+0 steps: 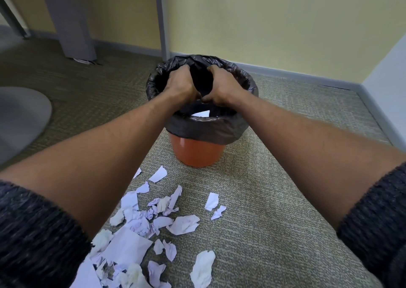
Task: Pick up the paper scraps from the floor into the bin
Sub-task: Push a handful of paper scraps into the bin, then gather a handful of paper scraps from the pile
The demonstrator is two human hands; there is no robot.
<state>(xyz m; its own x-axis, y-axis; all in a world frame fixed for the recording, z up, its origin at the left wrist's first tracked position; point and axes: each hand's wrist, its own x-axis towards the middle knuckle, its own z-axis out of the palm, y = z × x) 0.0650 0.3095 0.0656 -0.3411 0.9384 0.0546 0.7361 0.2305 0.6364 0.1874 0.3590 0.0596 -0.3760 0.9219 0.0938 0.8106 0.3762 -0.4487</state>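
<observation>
Head view: the paper scraps [140, 224] lie on the carpeted floor [274, 199] in a loose heap in front of the bin [197, 151], mostly under the left forearm. A few stray pieces lie apart to the right, and one larger crumpled piece is nearest the camera. One torn scrap [103, 265] carries dark print, too blurred to read.

The bin is an orange tub with a black liner [206, 129] folded over its rim. It stands upright on the carpet, near the skirting [296, 73] of a yellow wall [263, 23]. One white scrap [202, 113] shows inside it, just below the wrists.

The left hand [179, 83] and right hand [224, 85] hang side by side over the bin's mouth, backs up. Their fingers are bent down into the opening and the thumbs are close together. I cannot tell whether either hand holds paper. Both forearms are bare, with dark knit sleeves [33, 232] pushed up.

A grey desk leg [161, 19] stands behind the bin, and a grey rounded base [22, 116] lies on the floor at far left.
</observation>
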